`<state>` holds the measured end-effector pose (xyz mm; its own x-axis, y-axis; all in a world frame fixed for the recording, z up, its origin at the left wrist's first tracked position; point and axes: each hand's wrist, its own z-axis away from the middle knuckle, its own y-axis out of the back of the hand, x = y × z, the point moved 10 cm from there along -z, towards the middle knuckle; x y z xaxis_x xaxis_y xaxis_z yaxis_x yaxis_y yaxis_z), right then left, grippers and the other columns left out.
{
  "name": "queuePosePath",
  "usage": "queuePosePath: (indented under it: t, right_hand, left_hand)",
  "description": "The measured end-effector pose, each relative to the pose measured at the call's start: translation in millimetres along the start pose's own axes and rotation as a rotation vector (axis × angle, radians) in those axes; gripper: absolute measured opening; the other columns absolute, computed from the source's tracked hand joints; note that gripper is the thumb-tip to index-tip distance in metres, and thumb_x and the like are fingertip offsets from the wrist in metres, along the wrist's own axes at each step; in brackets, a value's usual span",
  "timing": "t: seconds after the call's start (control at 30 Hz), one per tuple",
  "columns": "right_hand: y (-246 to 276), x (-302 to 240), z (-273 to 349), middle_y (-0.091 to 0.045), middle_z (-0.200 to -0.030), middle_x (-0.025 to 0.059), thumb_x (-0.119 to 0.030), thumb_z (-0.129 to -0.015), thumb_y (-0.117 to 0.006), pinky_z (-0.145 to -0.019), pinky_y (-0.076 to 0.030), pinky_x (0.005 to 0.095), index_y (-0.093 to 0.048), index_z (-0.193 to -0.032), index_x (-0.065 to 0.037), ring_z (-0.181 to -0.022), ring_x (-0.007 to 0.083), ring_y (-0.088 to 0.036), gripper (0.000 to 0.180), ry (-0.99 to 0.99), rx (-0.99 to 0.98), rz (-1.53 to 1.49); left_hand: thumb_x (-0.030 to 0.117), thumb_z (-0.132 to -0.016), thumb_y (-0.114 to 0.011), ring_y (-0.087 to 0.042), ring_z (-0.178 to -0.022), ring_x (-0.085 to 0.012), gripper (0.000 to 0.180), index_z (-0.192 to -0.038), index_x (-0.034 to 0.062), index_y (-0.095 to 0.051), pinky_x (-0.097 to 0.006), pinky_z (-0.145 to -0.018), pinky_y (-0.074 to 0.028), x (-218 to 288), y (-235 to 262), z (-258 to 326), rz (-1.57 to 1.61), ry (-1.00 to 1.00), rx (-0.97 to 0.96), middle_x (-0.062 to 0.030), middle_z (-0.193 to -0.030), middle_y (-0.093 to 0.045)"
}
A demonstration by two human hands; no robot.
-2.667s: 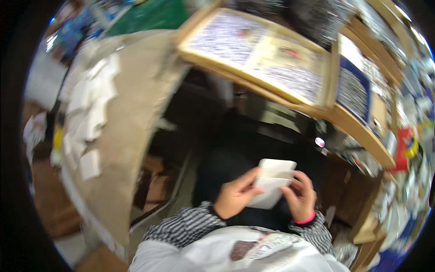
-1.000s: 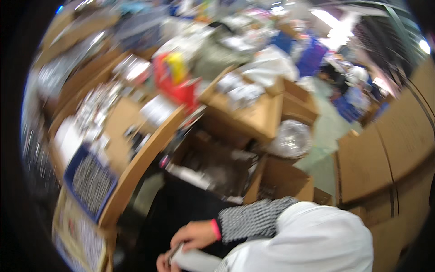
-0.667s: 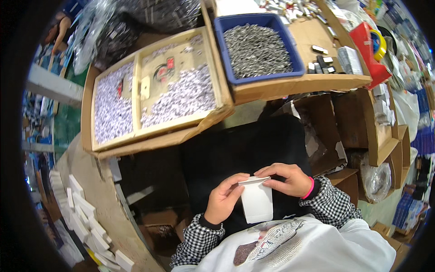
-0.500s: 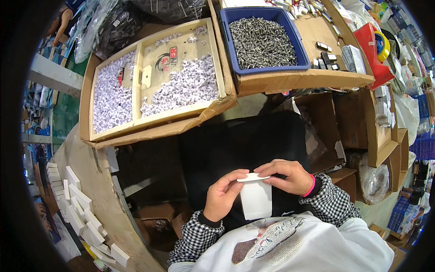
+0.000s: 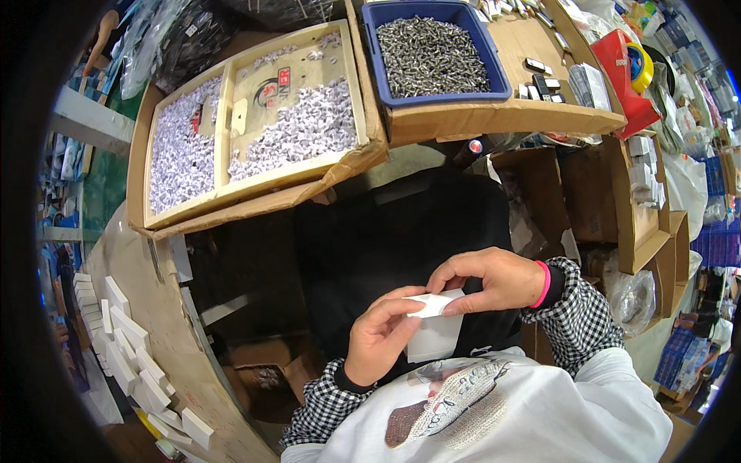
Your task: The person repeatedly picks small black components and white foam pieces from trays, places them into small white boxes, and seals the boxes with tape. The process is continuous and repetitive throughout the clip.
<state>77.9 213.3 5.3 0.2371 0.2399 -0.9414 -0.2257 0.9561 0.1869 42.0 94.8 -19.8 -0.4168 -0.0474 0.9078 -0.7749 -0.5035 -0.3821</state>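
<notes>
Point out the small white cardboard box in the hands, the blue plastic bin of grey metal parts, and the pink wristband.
small white cardboard box [image 5: 434, 339]: head view, its front face.
blue plastic bin [image 5: 369, 38]: head view, its left rim.
pink wristband [image 5: 546, 282]: head view, its band on the right wrist.

Both hands, left hand [image 5: 380, 339] and right hand [image 5: 488, 279], pinch a small white box [image 5: 434, 333] above a dark lap.

A cardboard-topped bench [image 5: 494, 119] carries a shallow cardboard tray [image 5: 255, 135] of small white paper pieces, with a blue plastic bin [image 5: 432, 50] of grey metal screws just beside it, and small black parts [image 5: 540, 77] near the bin.
</notes>
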Motion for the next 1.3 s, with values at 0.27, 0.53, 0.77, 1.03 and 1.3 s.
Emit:
queuePosePath:
  t: [0.27, 0.53, 0.77, 1.03, 1.3]
  right_hand:
    - [1, -19, -2, -0.067, -0.082, 0.0077, -0.014, -0.077, -0.068, -0.07, -0.05, 0.0311, -0.068, -0.103, -0.01, -0.074, 0.0234, -0.06, 0.027, 0.138, 0.285, 0.353]
    - [13, -26, 3, -0.069, -0.091, 0.0065, -0.009, -0.077, -0.069, -0.069, -0.049, 0.0285, -0.07, -0.1, -0.008, -0.072, 0.0191, -0.059, 0.023, 0.171, 0.684, 0.26]
    - [14, -22, 8, -0.07, -0.086, 0.0096, -0.006, -0.078, -0.068, -0.064, -0.049, 0.0274, -0.07, -0.096, -0.001, -0.068, 0.0179, -0.06, 0.019, 0.077, 0.714, 0.132]
    - [12, -36, 1, -0.069, -0.087, 0.011, -0.007, -0.079, -0.065, -0.07, -0.051, 0.0297, -0.07, -0.094, -0.003, -0.074, 0.0219, -0.064, 0.017, 0.191, 0.673, 0.297]
    - [-16, -29, -13, -0.064, -0.108, 0.0125, -0.012, -0.082, -0.064, -0.077, -0.052, 0.0329, -0.061, -0.113, -0.005, -0.09, 0.0266, -0.064, 0.032, 0.296, 0.33, 0.351]
  left_hand:
    - [0.005, -0.082, -0.066, -0.054, -0.109, -0.0201, 0.056, -0.128, 0.0044, -0.033, -0.03, -0.09, -0.046, -13, 8, -3, -0.01, 0.003, 0.196, -0.0153, -0.121, -0.052]
    - [0.026, -0.058, -0.083, -0.05, -0.107, -0.0361, 0.1, -0.136, 0.0016, -0.026, -0.044, -0.089, -0.042, 17, -6, -9, -1.068, -0.24, 0.431, -0.0202, -0.122, -0.047]
    - [0.02, -0.057, -0.08, -0.052, -0.1, -0.0359, 0.095, -0.134, 0.0005, -0.027, -0.044, -0.084, -0.044, 15, -5, 0, -1.073, -0.334, 0.459, -0.0196, -0.117, -0.049]
    - [0.021, -0.061, -0.081, -0.054, -0.097, -0.0363, 0.094, -0.134, -0.0005, -0.026, -0.043, -0.079, -0.048, 15, -6, 4, -1.085, -0.353, 0.495, -0.0213, -0.116, -0.049]
    - [0.018, -0.067, -0.08, -0.052, -0.103, -0.0356, 0.084, -0.136, 0.0156, -0.032, -0.04, -0.081, -0.048, -4, 8, 10, -0.82, -0.269, 0.326, -0.0189, -0.121, -0.044]
